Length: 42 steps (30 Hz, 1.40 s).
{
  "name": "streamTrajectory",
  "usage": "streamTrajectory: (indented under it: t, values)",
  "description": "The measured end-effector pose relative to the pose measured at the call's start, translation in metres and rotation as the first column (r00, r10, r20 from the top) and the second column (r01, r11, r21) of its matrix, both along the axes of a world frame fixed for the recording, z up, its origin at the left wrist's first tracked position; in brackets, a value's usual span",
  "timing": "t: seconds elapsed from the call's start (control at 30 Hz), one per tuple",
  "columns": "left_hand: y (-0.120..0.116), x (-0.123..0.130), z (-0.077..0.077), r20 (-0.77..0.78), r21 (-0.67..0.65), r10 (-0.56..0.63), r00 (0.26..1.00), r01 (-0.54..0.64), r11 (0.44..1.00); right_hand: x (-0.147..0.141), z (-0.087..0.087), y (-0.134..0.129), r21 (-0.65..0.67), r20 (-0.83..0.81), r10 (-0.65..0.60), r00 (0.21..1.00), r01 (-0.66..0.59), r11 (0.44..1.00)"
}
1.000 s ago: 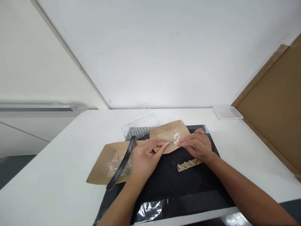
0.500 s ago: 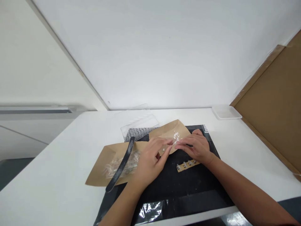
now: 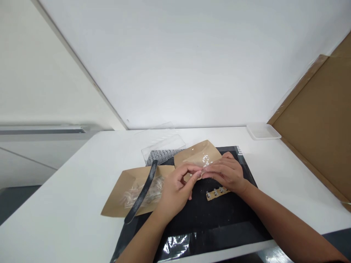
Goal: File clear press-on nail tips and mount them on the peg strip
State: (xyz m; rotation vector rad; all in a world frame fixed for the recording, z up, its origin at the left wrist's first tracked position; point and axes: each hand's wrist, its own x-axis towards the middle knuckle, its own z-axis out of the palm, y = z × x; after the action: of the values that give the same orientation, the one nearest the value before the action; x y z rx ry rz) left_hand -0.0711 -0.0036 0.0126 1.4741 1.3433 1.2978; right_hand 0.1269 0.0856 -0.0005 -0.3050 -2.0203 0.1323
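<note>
My left fingers (image 3: 189, 167), right fingers (image 3: 219, 169) tips together; can't tell if grasping; bumping brown paper tray (image 3: 183, 155) could scatter small white chips (image 3: 205, 158).

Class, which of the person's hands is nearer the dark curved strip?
Left. The left hand is just right of the dark strip; the right hand is farther right.
</note>
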Motion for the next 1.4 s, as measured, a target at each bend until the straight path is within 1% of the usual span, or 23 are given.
streamTrajectory:
  t: [0.07,0.23,0.37,0.43,0.53,0.6,0.77,0.97,1.07,1.2,1.27,1.4]
  values:
    - [-0.001,0.001,-0.001,0.023,-0.021,-0.004,1.000,0.004,1.000,-0.001,0.000,-0.001,-0.005,-0.014,-0.006,1.000,0.006,1.000]
    - [-0.002,0.005,-0.003,0.160,0.019,0.033,0.987,-0.036,0.999,-0.004,-0.003,-0.003,-0.003,0.007,-0.021,1.000,0.021,1.000]
    - [-0.002,0.007,0.001,0.248,0.044,0.007,0.969,-0.018,0.999,-0.006,-0.003,-0.003,-0.020,0.015,0.034,0.999,-0.033,0.999]
    - [-0.002,0.007,0.002,0.278,0.040,-0.011,0.960,-0.001,0.999,-0.006,-0.002,-0.004,-0.053,0.021,0.064,0.998,-0.063,0.997]
    - [-0.003,0.005,0.002,0.293,0.003,-0.030,0.956,0.031,1.000,-0.003,0.002,-0.005,-0.118,0.028,0.097,0.995,-0.093,0.989]
    - [-0.002,0.004,0.002,0.294,-0.027,-0.045,0.955,0.055,0.998,-0.001,0.005,-0.005,-0.131,0.040,0.122,0.992,-0.116,0.985]
    - [-0.001,0.004,0.000,0.308,-0.078,-0.054,0.950,0.082,0.994,0.002,0.008,-0.004,-0.109,0.075,0.145,0.987,-0.136,0.985]
    - [0.000,0.005,0.001,0.334,-0.093,-0.021,0.942,0.055,0.994,0.003,0.007,-0.004,-0.093,0.105,0.116,0.988,-0.106,0.990]
    - [0.000,0.004,0.002,0.332,-0.094,-0.032,0.943,0.066,0.993,0.004,0.007,-0.005,-0.117,0.090,0.104,0.990,-0.094,0.989]
    - [0.000,0.002,0.000,0.297,-0.070,-0.051,0.954,0.075,0.995,0.006,0.013,-0.005,-0.141,0.093,0.135,0.987,-0.121,0.983]
    - [-0.002,0.002,-0.004,0.233,-0.029,-0.052,0.971,0.060,0.998,0.011,0.018,-0.003,-0.175,0.146,0.137,0.980,-0.110,0.978]
    - [-0.005,0.003,-0.010,0.075,0.132,-0.012,0.997,0.002,0.991,0.028,0.029,0.006,-0.330,0.343,0.130,0.930,-0.011,0.944]
